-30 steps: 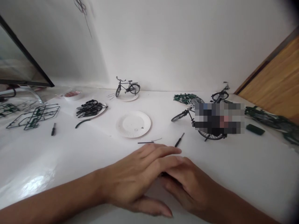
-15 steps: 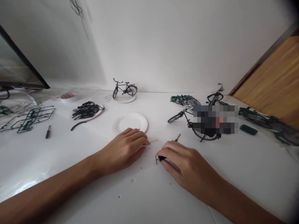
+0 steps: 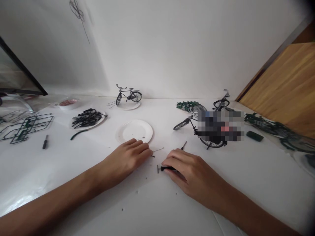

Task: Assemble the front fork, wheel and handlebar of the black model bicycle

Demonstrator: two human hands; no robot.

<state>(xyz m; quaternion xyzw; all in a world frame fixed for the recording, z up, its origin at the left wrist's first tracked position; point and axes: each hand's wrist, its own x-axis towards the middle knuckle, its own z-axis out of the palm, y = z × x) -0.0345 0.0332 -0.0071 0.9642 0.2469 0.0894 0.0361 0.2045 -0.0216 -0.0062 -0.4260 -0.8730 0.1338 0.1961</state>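
My right hand [image 3: 188, 167] pinches a small black part [image 3: 168, 168] with a grey T-shaped end pointing left, low over the white table. My left hand [image 3: 134, 155] rests in front of a white paper plate [image 3: 135, 127], fingers curled down and together. A thin pale wire-like piece [image 3: 158, 149] and a tiny dark bit [image 3: 153, 156] show at its fingertips; what lies within the fingers is hidden. Behind the right hand lies a small screwdriver [image 3: 183, 145], partly covered by it. Tiny crumbs are scattered between the hands.
A black model bicycle [image 3: 211, 144], partly pixelated, stands at right; another model bicycle [image 3: 129, 95] stands on a plate at the back. To the left are a plate of black parts [image 3: 88, 118], green part frames [image 3: 29, 126], a screwdriver [image 3: 45, 142] and a curved strip [image 3: 78, 133].
The view has shifted slightly to the right. The black part now shows more beyond my right fingertips, its T-end turned upright. The left hand remains curled near the plate.
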